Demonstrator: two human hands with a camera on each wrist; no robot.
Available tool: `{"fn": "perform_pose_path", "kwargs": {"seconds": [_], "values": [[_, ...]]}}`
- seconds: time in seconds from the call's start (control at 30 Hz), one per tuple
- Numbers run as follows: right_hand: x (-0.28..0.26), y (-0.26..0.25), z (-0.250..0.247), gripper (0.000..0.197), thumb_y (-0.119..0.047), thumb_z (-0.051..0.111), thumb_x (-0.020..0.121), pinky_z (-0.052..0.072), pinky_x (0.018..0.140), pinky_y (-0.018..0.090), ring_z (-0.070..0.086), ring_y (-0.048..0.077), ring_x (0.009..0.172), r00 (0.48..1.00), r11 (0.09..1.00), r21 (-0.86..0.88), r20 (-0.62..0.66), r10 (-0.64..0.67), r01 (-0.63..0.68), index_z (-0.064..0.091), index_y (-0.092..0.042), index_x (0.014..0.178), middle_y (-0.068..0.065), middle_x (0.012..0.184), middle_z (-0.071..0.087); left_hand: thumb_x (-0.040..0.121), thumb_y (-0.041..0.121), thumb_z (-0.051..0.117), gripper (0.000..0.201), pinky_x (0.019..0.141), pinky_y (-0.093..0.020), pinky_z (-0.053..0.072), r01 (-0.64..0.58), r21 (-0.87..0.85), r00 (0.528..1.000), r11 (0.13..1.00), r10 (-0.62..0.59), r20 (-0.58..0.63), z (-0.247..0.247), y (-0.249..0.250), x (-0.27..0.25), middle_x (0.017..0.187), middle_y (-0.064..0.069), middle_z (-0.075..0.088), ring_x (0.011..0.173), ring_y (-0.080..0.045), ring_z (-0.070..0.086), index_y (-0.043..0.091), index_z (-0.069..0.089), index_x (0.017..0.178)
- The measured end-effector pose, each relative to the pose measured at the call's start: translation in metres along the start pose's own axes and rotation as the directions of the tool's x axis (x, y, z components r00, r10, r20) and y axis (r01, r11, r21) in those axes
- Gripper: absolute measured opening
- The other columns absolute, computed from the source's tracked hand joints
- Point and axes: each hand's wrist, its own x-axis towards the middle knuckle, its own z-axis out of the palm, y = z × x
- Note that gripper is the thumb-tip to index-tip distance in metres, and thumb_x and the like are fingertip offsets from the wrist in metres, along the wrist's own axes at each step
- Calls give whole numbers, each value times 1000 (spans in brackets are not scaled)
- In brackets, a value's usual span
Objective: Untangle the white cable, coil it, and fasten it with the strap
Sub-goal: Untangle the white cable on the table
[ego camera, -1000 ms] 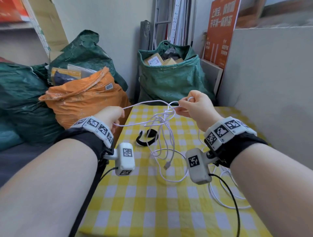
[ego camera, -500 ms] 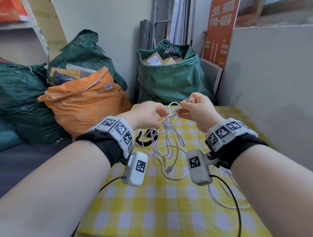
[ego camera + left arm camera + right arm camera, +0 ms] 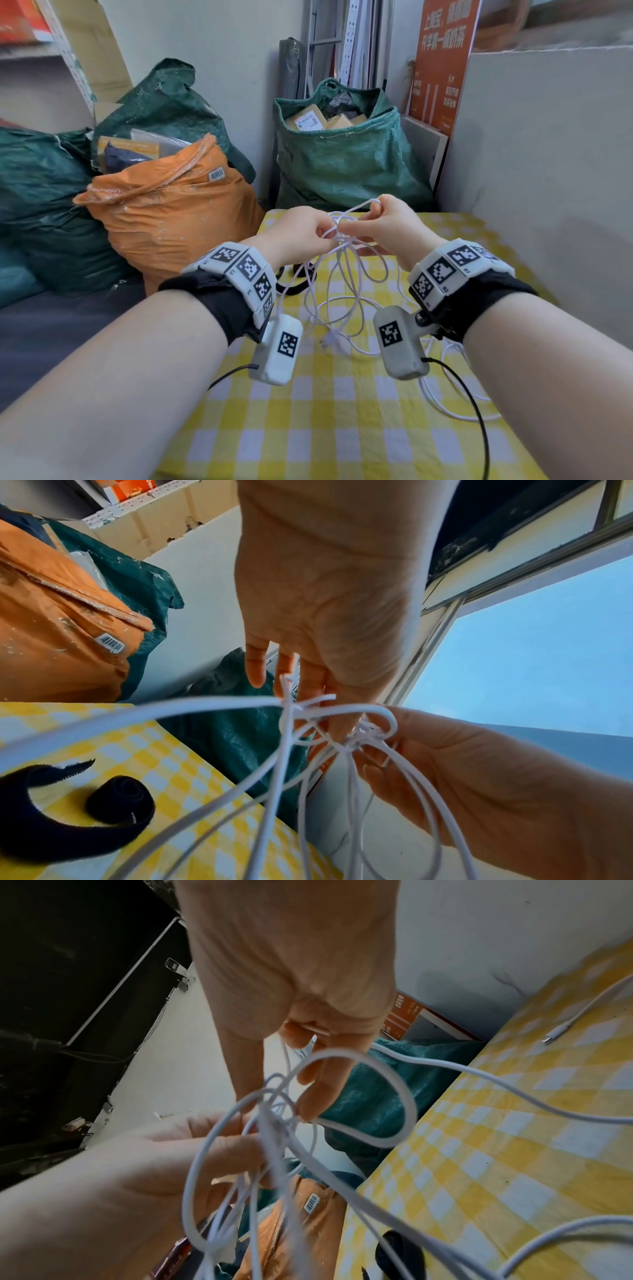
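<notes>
The white cable (image 3: 346, 291) hangs in tangled loops from both hands above the yellow checked table (image 3: 308, 428). My left hand (image 3: 301, 236) pinches the knot of strands at the middle. My right hand (image 3: 383, 222) pinches the same bundle from the other side, with one loop raised over its fingers. In the left wrist view the tangle (image 3: 342, 731) sits between the fingertips of both hands. One plug (image 3: 327, 341) dangles just above the cloth; another plug (image 3: 553, 1036) lies on the table. The black strap (image 3: 68, 818) lies partly rolled on the table, left of the cable.
An orange sack (image 3: 171, 222) and green sacks (image 3: 342, 154) stand behind and left of the table. A grey wall panel (image 3: 548, 154) bounds the right side. More cable loops (image 3: 452, 394) trail on the cloth under my right wrist.
My left hand has travelled right from the table's left edge to meet the right hand at the tangle. The cable stretched between them has gathered into hanging loops.
</notes>
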Motion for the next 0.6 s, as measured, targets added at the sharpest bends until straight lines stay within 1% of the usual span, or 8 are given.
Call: {"fn": "perform_pose_path", "kwargs": {"seconds": [0.07, 0.1, 0.17, 0.23, 0.3, 0.4, 0.5, 0.6], "values": [[0, -1, 3, 50, 0, 76, 69, 60, 63, 40, 59, 22, 64, 999, 999, -36, 24, 22, -22, 30, -18, 72, 7, 83, 55, 88, 28, 60, 25, 48, -20, 28, 4, 39, 999, 999, -2, -41, 0, 3, 0, 64, -1, 52, 60, -16, 45, 6, 62, 75], [1, -2, 3, 49, 5, 73, 68, 59, 72, 47, 59, 24, 67, 999, 999, -37, 37, 36, -34, 30, -18, 72, 7, 82, 55, 87, 28, 61, 27, 50, -22, 30, 8, 41, 998, 999, -6, -56, 0, 3, 0, 64, -4, 55, 59, -16, 46, 4, 60, 73], [2, -5, 3, 47, 12, 66, 68, 56, 81, 52, 56, 24, 70, 997, 998, -31, 54, 56, -54, 30, -18, 71, 4, 77, 52, 84, 24, 59, 23, 58, -33, 42, 27, 36, 997, 999, -24, -75, 2, -1, 2, 70, -6, 65, 64, -20, 56, 5, 60, 71], [2, -6, 4, 44, 16, 59, 68, 55, 81, 48, 51, 24, 70, 996, 997, -43, 55, 66, -63, 30, -18, 70, 4, 75, 50, 81, 21, 56, 18, 63, -39, 51, 62, 29, 994, 998, -59, -88, 4, -2, 2, 69, -2, 68, 68, -21, 61, 10, 61, 68], [4, -8, 6, 40, 14, 53, 70, 55, 77, 46, 47, 23, 73, 996, 995, -63, 29, 82, -80, 29, -19, 68, 9, 80, 46, 81, 19, 54, 16, 66, -42, 53, 76, 15, 991, 997, -74, -116, 4, 1, 1, 70, -2, 69, 69, -22, 62, 9, 60, 71], [8, -7, 6, 37, 10, 48, 76, 55, 77, 45, 48, 24, 74, 993, 992, -45, -20, 117, -118, 28, -19, 68, 11, 82, 43, 83, 15, 52, 16, 61, -33, 50, 72, -53, 988, 996, -78, -129, 3, 7, 0, 70, -3, 71, 64, -15, 60, 1, 59, 78], [10, -7, 5, 33, 7, 46, 76, 51, 70, 38, 49, 24, 74, 989, 988, -52, -36, 141, -143, 28, -19, 68, 8, 73, 40, 85, 12, 51, 18, 48, -17, 36, 81, -140, 989, 987, -97, -111, 1, 11, -2, 72, 0, 71, 54, -4, 49, -3, 61, 82], [9, -6, 3, 33, 7, 46, 75, 55, 74, 40, 48, 23, 76, 986, 984, -57, -37, 164, -166, 28, -20, 68, 9, 81, 38, 85, 12, 55, 16, 55, -24, 37, 120, -224, 987, 967, -141, -78, 0, 12, -3, 68, 2, 59, 57, -11, 45, -1, 64, 84]]}}
